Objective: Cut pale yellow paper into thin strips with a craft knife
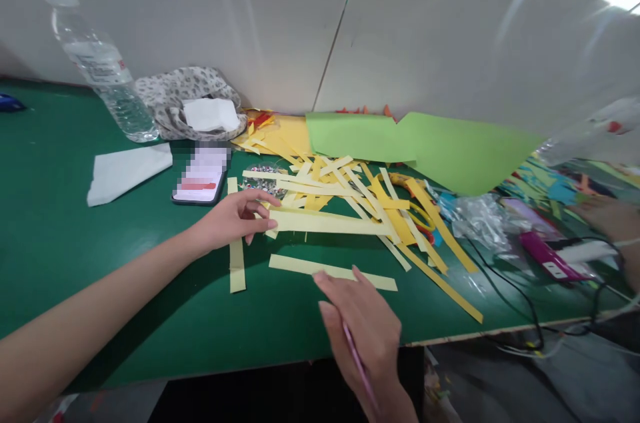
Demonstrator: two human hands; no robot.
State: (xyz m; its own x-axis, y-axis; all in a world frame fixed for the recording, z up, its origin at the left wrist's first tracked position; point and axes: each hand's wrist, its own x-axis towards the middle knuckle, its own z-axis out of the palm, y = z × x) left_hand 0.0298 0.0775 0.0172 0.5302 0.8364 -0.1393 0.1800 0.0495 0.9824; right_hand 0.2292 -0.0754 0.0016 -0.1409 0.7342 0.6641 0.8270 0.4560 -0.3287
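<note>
My left hand [245,215] pinches the left end of a wide pale yellow paper strip [335,222], held over the heap of strips. Below it, another pale strip [295,265] lies flat on the green table, its right part running behind my right fingers. A slim pink pen-like tool [358,358] lies in the grip of my right hand [367,326], pointing up toward the fingers; its tip is hidden. Beneath my left hand a short upright strip [237,270] rests on the table. Many yellow strips [375,200] are tangled to the right of my left hand.
A phone [203,173], a tissue [130,173], a water bottle [107,70] and a patterned cloth [190,86] stand at left. Green paper [450,143] leans along the wall. At right are a magenta glue gun [547,256], cables, crumpled plastic [483,220] and another person's hand [607,216].
</note>
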